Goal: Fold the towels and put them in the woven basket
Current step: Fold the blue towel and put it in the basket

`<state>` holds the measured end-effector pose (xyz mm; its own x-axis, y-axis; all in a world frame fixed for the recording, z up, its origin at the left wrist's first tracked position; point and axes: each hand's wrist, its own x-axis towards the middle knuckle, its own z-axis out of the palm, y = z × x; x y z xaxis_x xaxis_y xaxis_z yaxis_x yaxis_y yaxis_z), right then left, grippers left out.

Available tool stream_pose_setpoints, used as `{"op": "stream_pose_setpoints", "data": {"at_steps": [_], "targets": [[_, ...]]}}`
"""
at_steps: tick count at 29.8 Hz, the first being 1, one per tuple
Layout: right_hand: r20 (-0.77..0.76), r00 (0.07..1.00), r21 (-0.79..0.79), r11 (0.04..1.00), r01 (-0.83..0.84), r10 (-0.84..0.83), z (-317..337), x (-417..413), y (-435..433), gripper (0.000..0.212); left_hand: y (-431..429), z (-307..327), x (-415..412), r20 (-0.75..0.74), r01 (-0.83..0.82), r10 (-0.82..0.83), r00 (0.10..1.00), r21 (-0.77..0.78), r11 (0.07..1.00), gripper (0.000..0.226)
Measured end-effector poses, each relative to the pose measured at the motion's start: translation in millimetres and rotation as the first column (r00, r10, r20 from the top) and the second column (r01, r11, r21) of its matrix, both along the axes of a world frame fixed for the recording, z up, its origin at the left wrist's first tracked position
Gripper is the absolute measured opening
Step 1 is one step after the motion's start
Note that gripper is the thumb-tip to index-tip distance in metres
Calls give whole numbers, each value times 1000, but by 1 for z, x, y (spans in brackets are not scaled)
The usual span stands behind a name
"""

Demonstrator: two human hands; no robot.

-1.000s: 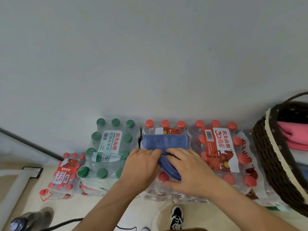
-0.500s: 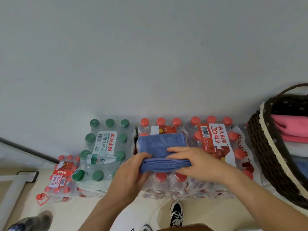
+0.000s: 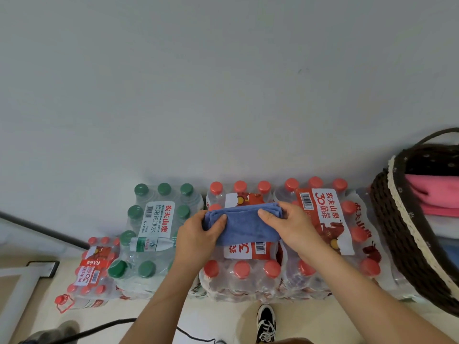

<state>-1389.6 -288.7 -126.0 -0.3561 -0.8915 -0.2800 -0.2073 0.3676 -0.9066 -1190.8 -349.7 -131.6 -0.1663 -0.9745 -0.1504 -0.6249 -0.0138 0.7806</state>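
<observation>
Blue towel sits centre frame, folded to a thick multi-layer bundle, over the middle red-cap water pack. Can't tell if it rests on the pack or is held just clear of it.

Left hand grips the bundle's left end, thumb on top and fingers curled under. Right hand grips the right end the same way, thumb on the top face, fingers wrapped round the far side where the layer edges show. Both are closed on cloth, nothing else in them.

Woven basket is at right edge of frame, tilted toward the camera, w/ a pink towel folded inside already. A green-cap pack sits left of centre.

Handling, as I judge it: towel is light, soft, fleecy, no stiffness, so the middle will sag and layers will slide or fan open if only the ends get pinched. Better to clamp through all layers, or get one palm flat underneath w/ the other on top. Not fragile, not slippery, so grip force doesn't matter much. Fold looks about done; next is prob. the carry to the basket at right, laying it flat by the pink one.
</observation>
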Motion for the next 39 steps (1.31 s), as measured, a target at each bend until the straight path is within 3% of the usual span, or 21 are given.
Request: {"op": "stream_pose_setpoints", "data": {"at_steps": [4, 8, 13, 18, 22, 26, 29, 31, 35, 39], "targets": [[-29, 995, -7, 995, 97, -97, -2, 5, -5, 16, -9, -1, -5, 29, -43, 43, 999, 29, 999, 28], [-247, 967, -25, 998, 52, -56, -2, 2, -7, 20, -11, 3, -11, 30, -102, 101, 994, 12, 995, 17], [-337, 935, 118, 990, -77, 113, -2, -7, -8, 56, -7, 5, -4, 45, 5, -6, 999, 19, 1000, 12], [-267, 920, 193, 951, -241, 287, 12, -12, -13, 39, -5, -3, 1, -11, -34, 36, 999, 152, 988, 27], [-233, 904, 263, 918, -296, 358, 18, -17, -14, 50, -2, -1, 5, -137, -25, 52, 989, 187, 982, 29], [-186, 878, 336, 868, -365, 441, 19, -16, -11, 40, 5, 4, 7, -302, 11, 65, 951, 246, 969, 34], [-282, 829, 311, 863, -398, 484, 27, -12, -3, 23, 9, 12, 15, -398, 136, -6, 917, 299, 944, 46], [-357, 798, 290, 869, -400, 486, 35, -10, 3, 24, 13, 22, 22, -444, 176, -14, 896, 326, 929, 31], [-90, 873, 257, 858, -445, 479, 54, -1, 28, 37, 27, 44, 30, -529, 125, 100, 843, 373, 919, 9], [176, 953, 195, 940, -281, 248, 72, 21, 60, 27, 38, 60, 25, -496, 83, 90, 864, 316, 945, 10]]}}
